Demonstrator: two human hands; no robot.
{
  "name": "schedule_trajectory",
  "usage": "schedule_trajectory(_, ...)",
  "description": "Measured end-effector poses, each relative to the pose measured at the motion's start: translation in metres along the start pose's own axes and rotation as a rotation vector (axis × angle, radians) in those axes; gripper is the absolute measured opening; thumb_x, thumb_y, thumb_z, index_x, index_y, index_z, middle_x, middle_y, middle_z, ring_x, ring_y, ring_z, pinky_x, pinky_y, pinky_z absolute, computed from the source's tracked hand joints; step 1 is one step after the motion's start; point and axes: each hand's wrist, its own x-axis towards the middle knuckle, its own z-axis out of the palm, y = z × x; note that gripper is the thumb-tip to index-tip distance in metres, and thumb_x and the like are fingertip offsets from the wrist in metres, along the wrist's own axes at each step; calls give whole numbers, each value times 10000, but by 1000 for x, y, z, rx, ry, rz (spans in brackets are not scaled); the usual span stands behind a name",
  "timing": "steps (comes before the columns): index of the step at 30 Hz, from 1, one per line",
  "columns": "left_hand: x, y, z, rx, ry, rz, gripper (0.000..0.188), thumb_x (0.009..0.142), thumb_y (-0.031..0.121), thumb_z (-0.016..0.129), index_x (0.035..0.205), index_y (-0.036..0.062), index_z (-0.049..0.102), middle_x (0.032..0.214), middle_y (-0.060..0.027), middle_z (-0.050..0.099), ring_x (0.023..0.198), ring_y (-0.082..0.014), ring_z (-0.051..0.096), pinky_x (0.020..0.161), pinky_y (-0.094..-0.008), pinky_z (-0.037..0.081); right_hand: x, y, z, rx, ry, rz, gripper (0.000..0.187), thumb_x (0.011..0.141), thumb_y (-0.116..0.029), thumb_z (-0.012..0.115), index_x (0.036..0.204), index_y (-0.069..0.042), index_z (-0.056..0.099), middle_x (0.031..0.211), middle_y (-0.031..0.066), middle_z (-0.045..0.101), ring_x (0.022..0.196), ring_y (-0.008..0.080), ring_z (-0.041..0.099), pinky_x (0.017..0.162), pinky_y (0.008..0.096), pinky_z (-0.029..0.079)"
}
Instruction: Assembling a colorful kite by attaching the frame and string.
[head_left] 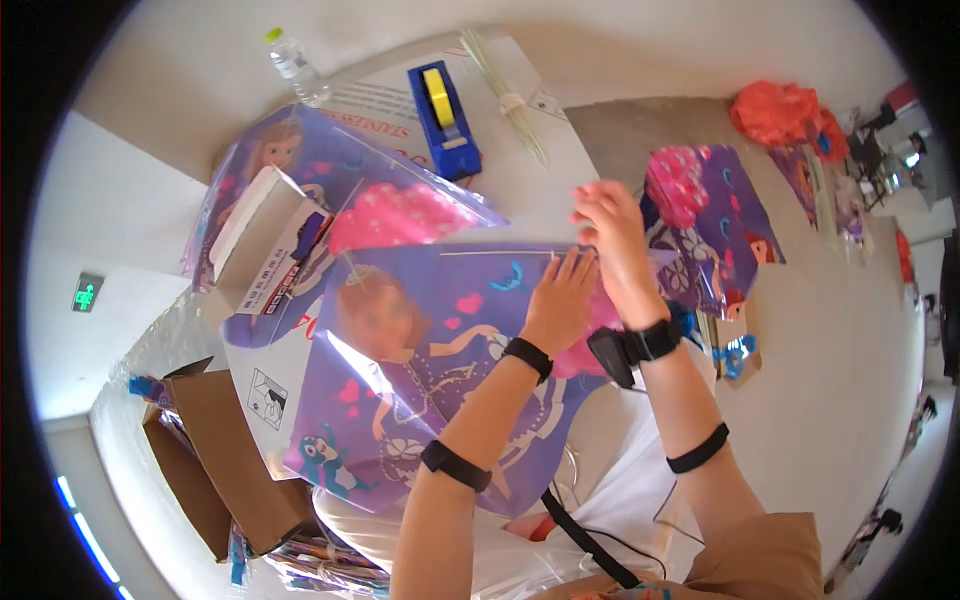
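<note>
The purple kite [420, 370] lies flat on the surface [540, 190], its thin rod not yet fully seated. The left hand [560, 300] presses it, open-palmed; the right hand [610, 225] pinches the rod's end.

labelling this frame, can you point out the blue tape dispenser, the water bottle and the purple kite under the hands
blue tape dispenser [444, 122], head view, on its yellow tape roll
water bottle [293, 66], head view, on its clear body
purple kite [420, 380], head view, on its printed middle
</note>
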Motion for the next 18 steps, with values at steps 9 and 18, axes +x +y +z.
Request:
schedule_trajectory(9,-70,-41,-28,-586,552,-405,226,864,77,560,1081,26,596,930,-151,584,839,-315,611,701,-412,504,151,44,125,-699,-145,-286,353,839,-307,675,908,39,678,893,226,688,886,341,672,752,386,512)
schedule_trajectory(18,-94,-73,-12,-942,490,-586,159,856,27,618,1011,-5,610,865,-102,566,694,-200,544,659,-298,474,156,41,151,-348,-72,16,181,778,-70,710,825,100,668,800,168,693,698,232,669,608,366,509)
